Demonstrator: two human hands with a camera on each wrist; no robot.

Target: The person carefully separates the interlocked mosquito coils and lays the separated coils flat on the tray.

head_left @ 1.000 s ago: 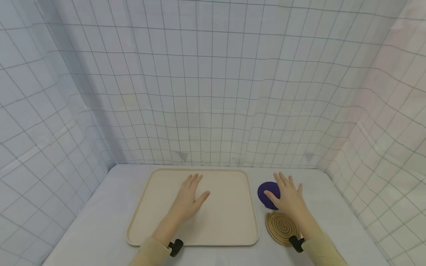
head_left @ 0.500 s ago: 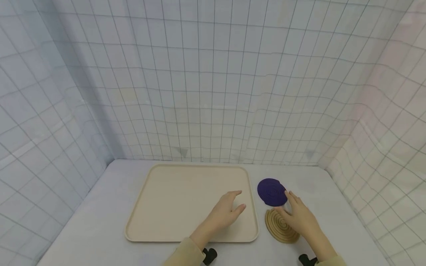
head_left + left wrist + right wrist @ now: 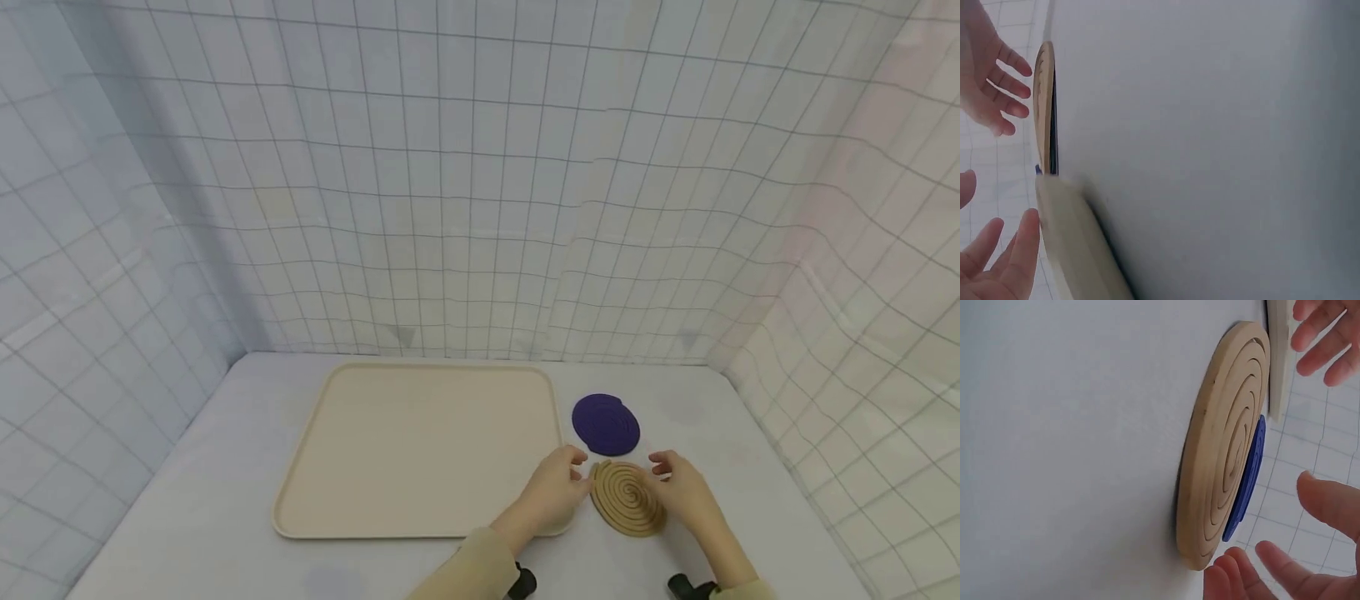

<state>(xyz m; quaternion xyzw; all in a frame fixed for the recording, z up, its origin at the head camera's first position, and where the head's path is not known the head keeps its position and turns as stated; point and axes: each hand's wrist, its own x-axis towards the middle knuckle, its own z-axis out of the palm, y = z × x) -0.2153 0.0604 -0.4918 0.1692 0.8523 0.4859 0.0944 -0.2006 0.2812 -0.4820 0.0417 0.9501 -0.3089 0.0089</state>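
Note:
A round tan spiral trivet [image 3: 628, 502] lies flat on the table between my hands. In the right wrist view the trivet [image 3: 1213, 469] looks wooden, with coiled grooves on its face. My left hand [image 3: 553, 490] hovers over the tray's right edge, fingers loosely bent, just left of the trivet. At the trivet's right edge is my right hand [image 3: 684, 493], fingers spread and loosely bent, its thumb over the trivet's rim; whether it touches cannot be told. Neither hand grips anything. Behind the tan one lies a purple spiral trivet [image 3: 606, 426].
A cream rectangular tray [image 3: 427, 450] lies on the white table [image 3: 210, 475], left of the trivets. Grid-patterned white curtains [image 3: 465, 208] enclose the table's back and both sides. A dark wrist camera [image 3: 522, 582] sits under my left wrist.
My left hand has moved right across the tray to the tan trivet's left side. My right hand has drawn back from over the purple trivet to the tan one's right edge.

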